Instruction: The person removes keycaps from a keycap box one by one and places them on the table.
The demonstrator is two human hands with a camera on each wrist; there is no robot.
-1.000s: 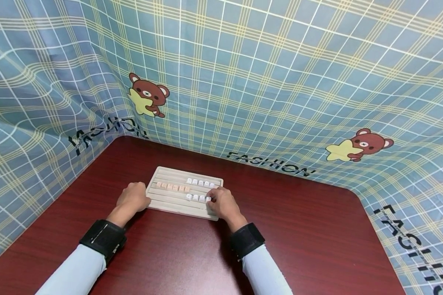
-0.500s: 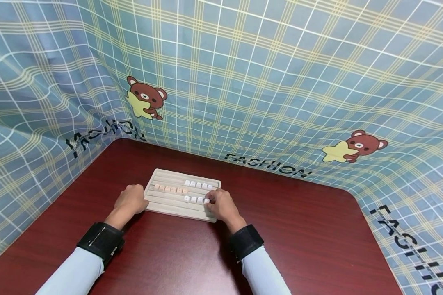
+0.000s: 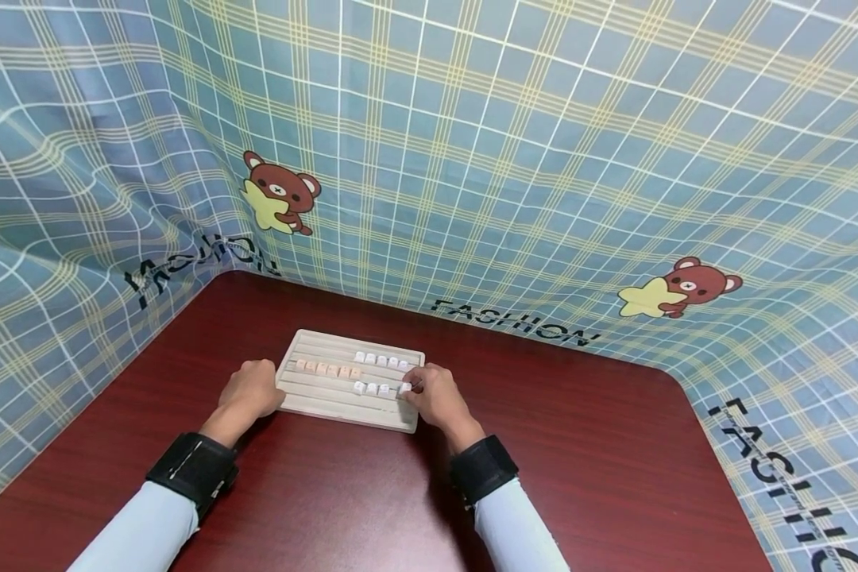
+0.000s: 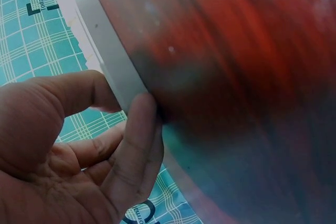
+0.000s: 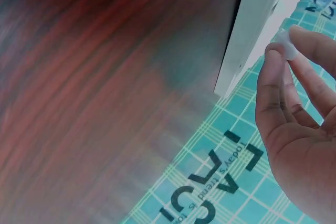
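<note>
A cream grooved tray [image 3: 314, 399] lies on the table, bearing rows of small keycaps. My left hand [image 3: 250, 391] grips its left end; in the left wrist view the thumb and fingers pinch the tray's edge [image 4: 116, 51]. At the right end, my right hand [image 3: 439, 400] pinches one white keycap [image 3: 404, 388] between thumb and fingertip. The right wrist view shows this keycap [image 5: 287, 46] just above the tray's rim. To its left, across a small gap, stand 3 white keycaps [image 3: 371, 389] in the front row.
Several peach keycaps [image 3: 329, 369] fill the left of the middle row. Behind them, several white keycaps [image 3: 381, 360] form a row at the right. The dark red table [image 3: 579, 445] is bordered by a blue plaid curtain [image 3: 472, 199] at the back and sides.
The right hand has moved the end white keycap rightward, away from the front row, opening a gap. The left hand keeps its grip on the tray. The head view has shifted slightly.
</note>
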